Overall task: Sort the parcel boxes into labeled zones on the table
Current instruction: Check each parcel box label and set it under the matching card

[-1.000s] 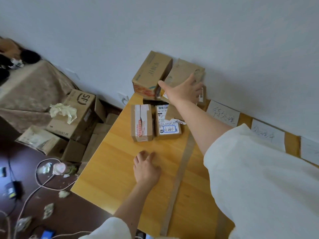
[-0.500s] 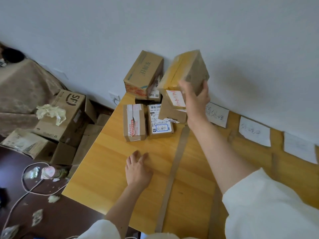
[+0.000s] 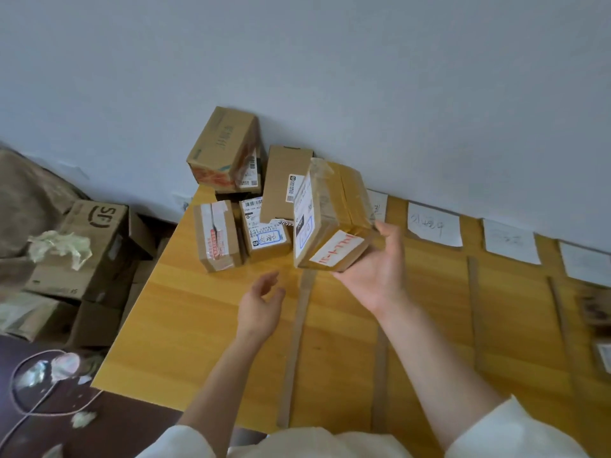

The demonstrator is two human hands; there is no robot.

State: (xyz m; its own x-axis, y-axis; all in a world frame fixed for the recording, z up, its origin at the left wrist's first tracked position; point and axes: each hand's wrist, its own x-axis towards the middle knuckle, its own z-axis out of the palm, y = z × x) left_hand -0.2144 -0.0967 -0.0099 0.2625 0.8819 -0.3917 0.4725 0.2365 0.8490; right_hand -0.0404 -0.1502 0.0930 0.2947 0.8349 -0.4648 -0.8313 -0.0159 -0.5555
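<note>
My right hand point(image 3: 377, 269) holds a taped cardboard parcel point(image 3: 330, 216) from below, above the wooden table point(image 3: 205, 328); a white label with red writing faces me on its end. My left hand point(image 3: 259, 307) hovers over the table with loosely curled fingers, holding nothing. A pile of parcels sits at the table's far left corner: a tall box point(image 3: 224, 150) on top, a flat box point(image 3: 282, 183) leaning, a box with red-and-white tape point(image 3: 216, 234) and a box with a white shipping label point(image 3: 264, 233). Paper zone labels point(image 3: 433, 224) lie along the wall.
Tape strips point(image 3: 296, 345) divide the table into zones. On the floor to the left stand large cardboard boxes point(image 3: 89, 246) with crumpled paper, plus a cable point(image 3: 36, 408) and scraps. More objects show at the right table edge point(image 3: 598, 312).
My right hand has brought the parcel down from the pile and turned it, so its labelled end faces me. My left hand has lifted off the table.
</note>
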